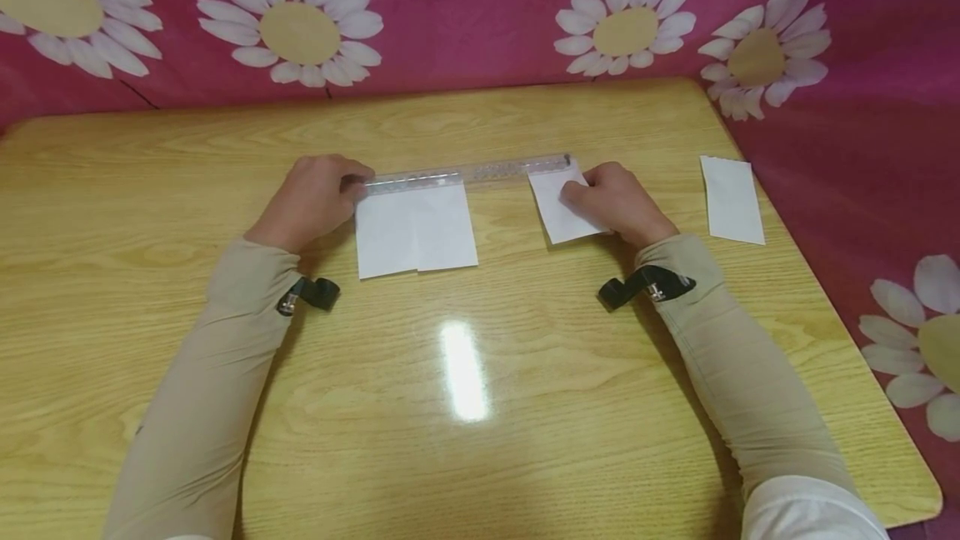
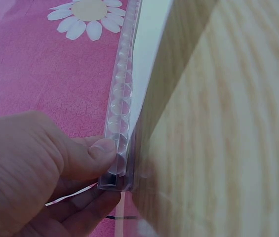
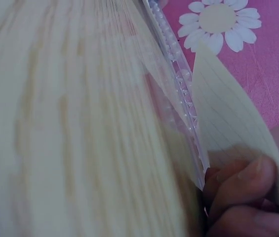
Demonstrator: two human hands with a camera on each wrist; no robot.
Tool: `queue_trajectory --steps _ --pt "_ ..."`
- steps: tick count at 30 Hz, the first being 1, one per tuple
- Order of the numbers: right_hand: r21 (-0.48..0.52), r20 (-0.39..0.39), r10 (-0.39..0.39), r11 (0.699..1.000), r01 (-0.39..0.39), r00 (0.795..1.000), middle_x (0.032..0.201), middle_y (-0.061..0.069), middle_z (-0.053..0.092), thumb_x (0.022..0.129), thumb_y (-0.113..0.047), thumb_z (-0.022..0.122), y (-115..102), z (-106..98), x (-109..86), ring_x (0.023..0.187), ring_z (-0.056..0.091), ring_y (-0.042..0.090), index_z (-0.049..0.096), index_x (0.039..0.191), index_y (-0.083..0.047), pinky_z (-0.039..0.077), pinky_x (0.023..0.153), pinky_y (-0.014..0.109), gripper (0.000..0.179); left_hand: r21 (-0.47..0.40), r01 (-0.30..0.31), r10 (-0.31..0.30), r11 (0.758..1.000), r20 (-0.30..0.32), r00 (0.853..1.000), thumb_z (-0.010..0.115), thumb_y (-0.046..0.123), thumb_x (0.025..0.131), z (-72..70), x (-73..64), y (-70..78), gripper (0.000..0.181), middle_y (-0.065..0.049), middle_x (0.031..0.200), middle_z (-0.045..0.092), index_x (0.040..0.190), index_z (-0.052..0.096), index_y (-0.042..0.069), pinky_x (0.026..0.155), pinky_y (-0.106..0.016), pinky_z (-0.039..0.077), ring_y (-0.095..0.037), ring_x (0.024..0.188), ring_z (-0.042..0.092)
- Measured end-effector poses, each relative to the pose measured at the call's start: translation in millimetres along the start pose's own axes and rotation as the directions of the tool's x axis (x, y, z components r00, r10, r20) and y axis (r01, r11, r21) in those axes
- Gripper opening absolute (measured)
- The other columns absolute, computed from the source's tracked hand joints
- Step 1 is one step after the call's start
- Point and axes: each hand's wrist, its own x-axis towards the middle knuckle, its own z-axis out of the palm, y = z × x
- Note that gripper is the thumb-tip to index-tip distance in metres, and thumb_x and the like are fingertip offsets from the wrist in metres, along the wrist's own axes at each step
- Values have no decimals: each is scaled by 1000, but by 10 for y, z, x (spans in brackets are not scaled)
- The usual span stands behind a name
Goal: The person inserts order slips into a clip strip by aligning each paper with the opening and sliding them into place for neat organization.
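Observation:
A long clear plastic strip (image 1: 495,171) with a row of round clear bumps runs across the table. My left hand (image 1: 311,194) pinches its left end between thumb and fingers; the strip (image 2: 119,103) is seen lengthwise in the left wrist view. Two white paper cards (image 1: 416,227) lie side by side, their top edges at the strip. My right hand (image 1: 622,202) grips another white card (image 1: 557,211), thumb on its face, its top edge overlapping the strip's right end. From the right wrist, that card (image 3: 223,108) shows faint lines on its other face.
A loose white card (image 1: 732,198) lies near the right edge of the wooden table (image 1: 465,457). Behind and to the right hangs a pink cloth (image 1: 465,15) with white flowers. Dark straps (image 1: 648,286) sit on both sleeved wrists.

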Motion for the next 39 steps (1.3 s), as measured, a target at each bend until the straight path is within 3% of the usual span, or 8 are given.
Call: queue_trajectory --steps 4,11,25,34,39 --pt "-11 -1 -5 1000 5 1000 82 4 64 94 -35 54 -2 4 5 78 58 21 73 99 -4 48 64 29 36 -1 -4 4 1000 1 1000 55 6 102 3 6 2 35 -21 138 67 135 67 2 98 -49 50 -32 111 60" --pt "-7 4 -16 1000 16 1000 82 5 64 94 -35 55 -2 3 8 78 58 21 73 100 -4 49 64 29 37 -9 6 -6 1000 9 1000 56 6 103 -5 10 15 36 -21 139 66 136 67 3 108 -54 50 -35 119 61" --pt "-29 29 -2 1000 3 1000 85 7 66 95 -35 54 -45 15 16 74 60 20 72 104 -4 49 61 28 37 -16 25 -24 1000 16 1000 56 7 102 -14 3 23 36 -20 140 66 137 66 4 112 -55 48 -36 123 60" --pt "-29 23 -25 999 26 999 77 3 63 94 -34 55 -55 28 23 70 57 19 72 93 -4 47 59 29 34 -23 22 -21 1000 13 1000 56 7 103 -9 0 10 36 -20 140 66 137 67 4 111 -54 49 -35 122 61" --pt "-26 28 -25 999 26 999 79 3 63 94 -34 55 -60 31 27 72 58 19 72 95 -4 47 60 29 34 -20 17 -17 1000 5 1000 56 7 103 -6 -4 8 35 -20 139 66 136 67 4 110 -54 49 -35 120 61"
